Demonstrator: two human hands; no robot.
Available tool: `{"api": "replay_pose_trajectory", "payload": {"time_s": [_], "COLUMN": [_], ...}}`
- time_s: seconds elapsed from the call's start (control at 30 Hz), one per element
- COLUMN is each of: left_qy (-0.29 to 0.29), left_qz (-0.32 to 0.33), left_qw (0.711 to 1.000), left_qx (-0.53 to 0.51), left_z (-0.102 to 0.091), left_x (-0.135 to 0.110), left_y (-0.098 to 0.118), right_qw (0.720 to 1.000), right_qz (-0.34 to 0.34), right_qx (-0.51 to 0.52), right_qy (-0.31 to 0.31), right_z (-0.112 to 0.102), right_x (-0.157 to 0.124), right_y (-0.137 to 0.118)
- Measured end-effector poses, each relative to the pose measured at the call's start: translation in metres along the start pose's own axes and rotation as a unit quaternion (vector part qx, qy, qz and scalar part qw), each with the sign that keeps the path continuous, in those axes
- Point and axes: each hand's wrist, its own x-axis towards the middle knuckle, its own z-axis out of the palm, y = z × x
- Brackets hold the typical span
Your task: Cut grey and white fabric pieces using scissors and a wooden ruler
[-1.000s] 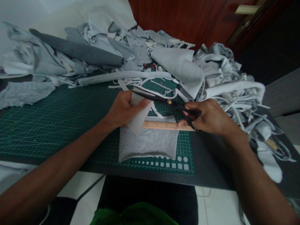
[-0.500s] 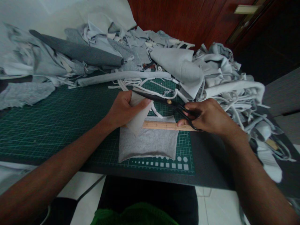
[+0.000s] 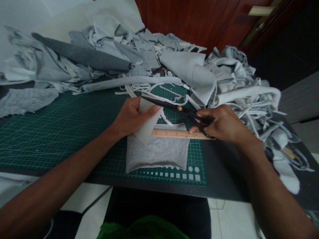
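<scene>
Between the thumb and fingers of my left hand (image 3: 131, 116) is a small light grey fabric piece (image 3: 145, 127), its pointed corner hanging down. My right hand (image 3: 219, 124) has its fingers through the handles of black scissors (image 3: 179, 108). The blades look closed and lie along the upper edge of the held piece, close to my left thumb. Beneath both hands a wooden ruler (image 3: 171, 133) lies across a flat grey fabric rectangle (image 3: 157, 152). Part of the ruler's left end is hidden by the held piece and my left hand.
A green cutting mat (image 3: 62, 132) covers much of the dark table (image 3: 224, 179). Heaped grey and white fabric scraps (image 3: 147, 43) line the back, with another heap (image 3: 234, 76) at the right. A rolled fabric strip (image 3: 129, 80) and thin white strips (image 3: 139, 87) lie behind my hands.
</scene>
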Motion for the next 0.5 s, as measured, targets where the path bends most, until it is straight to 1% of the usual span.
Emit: {"api": "replay_pose_trajectory", "payload": {"time_s": [0.2,0.33,0.43,0.5], "left_qy": [-0.01,0.0,-0.005,-0.009], "left_qz": [-0.001,-0.007,-0.033,-0.075], "left_qw": [1.0,0.999,0.997,0.992], "left_qx": [-0.018,-0.034,-0.07,-0.104], "left_z": [0.0005,0.001,0.0012,0.001], "left_x": [0.0008,0.0013,0.002,0.0026], "left_y": [0.0018,0.0018,0.0013,0.0002], "right_qw": [1.0,1.0,0.999,0.997], "right_qz": [-0.005,-0.002,0.018,0.031], "right_qx": [0.001,0.013,0.045,0.07], "right_qy": [-0.001,0.0,-0.008,-0.018], "right_z": [0.001,0.0017,0.0033,0.0048], "right_x": [0.0002,0.0017,0.0024,0.0024], "right_y": [0.0018,-0.0001,0.0005,0.003]}}
